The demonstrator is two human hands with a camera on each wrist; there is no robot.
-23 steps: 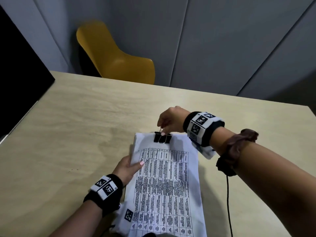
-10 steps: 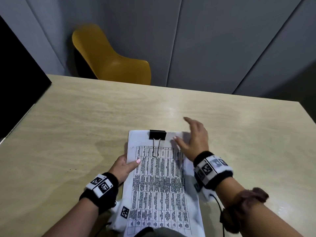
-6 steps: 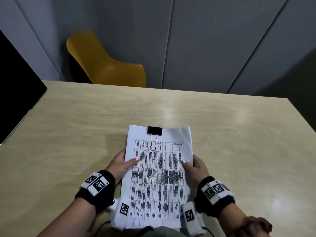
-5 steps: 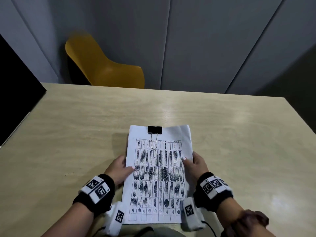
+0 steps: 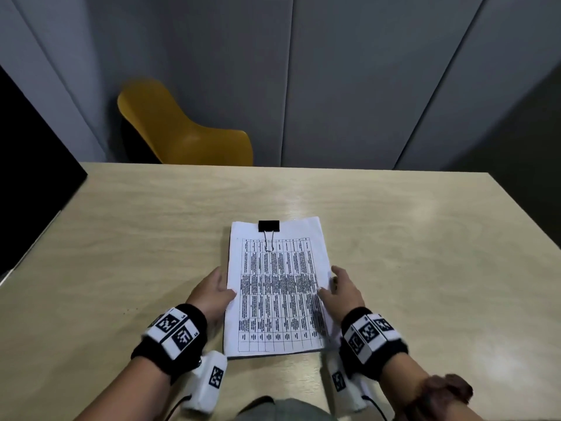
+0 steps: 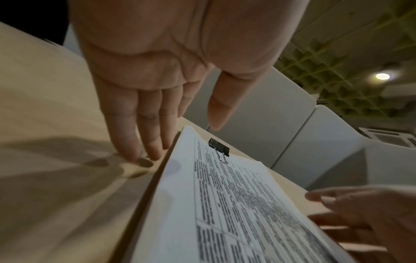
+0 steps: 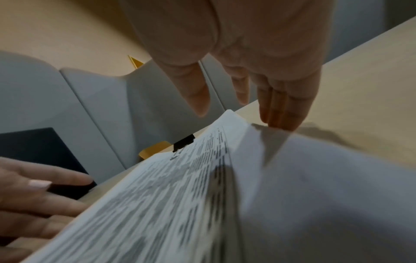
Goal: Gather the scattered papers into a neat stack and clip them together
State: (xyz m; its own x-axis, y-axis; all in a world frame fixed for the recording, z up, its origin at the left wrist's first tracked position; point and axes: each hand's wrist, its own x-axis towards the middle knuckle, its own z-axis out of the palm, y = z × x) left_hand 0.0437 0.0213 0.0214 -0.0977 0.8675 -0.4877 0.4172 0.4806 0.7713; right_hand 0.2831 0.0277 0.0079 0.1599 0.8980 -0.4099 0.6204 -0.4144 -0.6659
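Note:
A stack of white papers [image 5: 277, 287] printed with a table lies on the wooden table [image 5: 121, 238]. A black binder clip [image 5: 269, 226] clamps its far edge, wire handle folded flat onto the top sheet. My left hand [image 5: 212, 291] lies beside the stack's left edge, fingers straight, fingertips on the table in the left wrist view; its thumb hovers over the paper [image 6: 236, 204]. My right hand [image 5: 341, 288] is at the right edge with straight fingers, thumb over the sheet. The right edge of the papers [image 7: 292, 195] lifts a little by that hand. The clip [image 6: 219, 148] [image 7: 183, 143] shows in both wrist views.
A yellow chair [image 5: 182, 132] stands beyond the table's far edge against grey wall panels. A black panel [image 5: 27, 165] borders the table on the left. Bare tabletop surrounds the stack on all sides.
My right hand let go of the clip, folded its handle down, and came back to the stack's right edge. Both hands slid toward me along the stack's sides.

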